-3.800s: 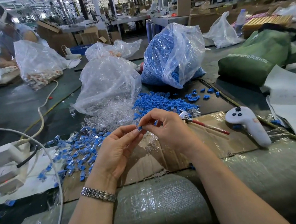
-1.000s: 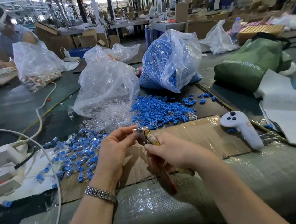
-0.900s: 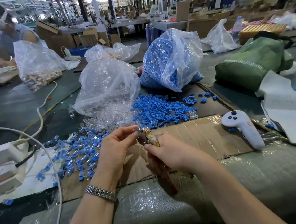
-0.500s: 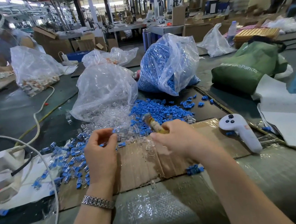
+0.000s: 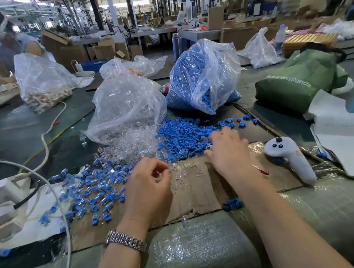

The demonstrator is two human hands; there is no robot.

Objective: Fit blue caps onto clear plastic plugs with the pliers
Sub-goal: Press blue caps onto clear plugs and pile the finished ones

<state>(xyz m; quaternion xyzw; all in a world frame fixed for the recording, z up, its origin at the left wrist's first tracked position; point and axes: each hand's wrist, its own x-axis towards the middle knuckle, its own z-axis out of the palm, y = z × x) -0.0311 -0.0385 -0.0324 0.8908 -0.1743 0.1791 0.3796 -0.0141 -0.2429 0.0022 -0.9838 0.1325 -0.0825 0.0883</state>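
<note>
My left hand [image 5: 149,188] hovers over the cardboard [image 5: 201,194], fingers curled, thumb and forefinger pinching what looks like a small clear plug. More loose clear plugs [image 5: 184,173] lie just right of it. My right hand [image 5: 227,152] reaches forward with fingers stretched onto the pile of blue caps [image 5: 182,135]. The pliers [image 5: 261,170] lie flat under that hand; only the red handle end and a bit of metal tip show. Capped plugs [image 5: 95,191] are heaped at the left.
A clear bag of plugs [image 5: 126,108] and a bag of blue caps [image 5: 203,75] stand behind the piles. A white controller [image 5: 290,157] lies at the right, a green bag [image 5: 296,79] beyond it. White power strips and cables [image 5: 3,200] sit at left. Another person works at far left.
The pliers left my right hand and now lie on the cardboard; that hand moved forward to the blue caps. My left hand dropped the capped plug on the left heap and came back right.
</note>
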